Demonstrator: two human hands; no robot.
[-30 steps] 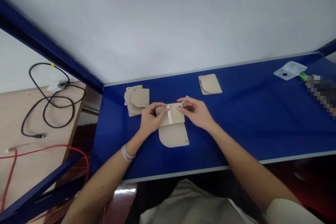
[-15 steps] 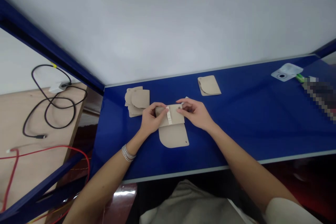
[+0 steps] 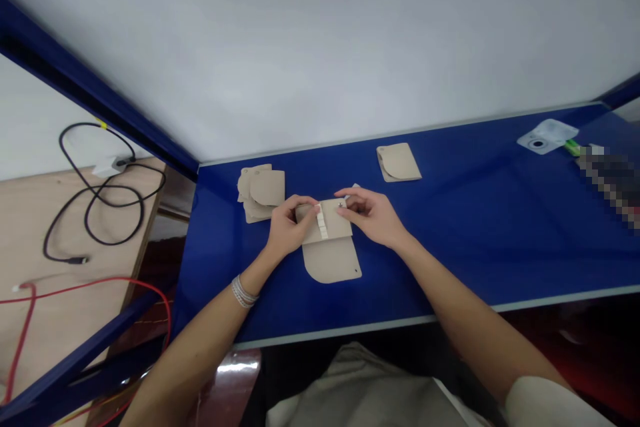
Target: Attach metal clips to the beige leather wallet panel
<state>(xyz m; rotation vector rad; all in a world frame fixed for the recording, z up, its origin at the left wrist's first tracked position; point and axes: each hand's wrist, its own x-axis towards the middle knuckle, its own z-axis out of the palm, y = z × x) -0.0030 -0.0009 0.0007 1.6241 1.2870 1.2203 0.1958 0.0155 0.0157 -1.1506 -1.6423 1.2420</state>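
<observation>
1. Beige piece (image 3: 333,261) nudged slightly toward lower right vs the earlier frame; both hands nearly in the same spots.
2. Left hand (image 3: 289,225): closed on the left side of the beige piece, thumb at the upper end of the white strip (image 3: 322,223) lying across it.
3. Right hand (image 3: 374,215): thumb and index pinching the upper right corner, next to the metal snap (image 3: 341,205).
4. Beige piece sits center frame, over the blue table (image 3: 475,227); rounded flap hangs toward the bottom, 1 small dark mark at its right corner.
5. Overlapping beige stack (image 3: 267,187) just beyond left hand, left of center. 1 folded beige pouch (image 3: 401,162) right of center, near the wall.
6. Clear packet (image 3: 555,130) upper right, near the green item (image 3: 571,147).
7. Black cable (image 3: 90,187) coiled at left on the wooden surface (image 3: 30,213); red cable (image 3: 100,280) lower left.
</observation>
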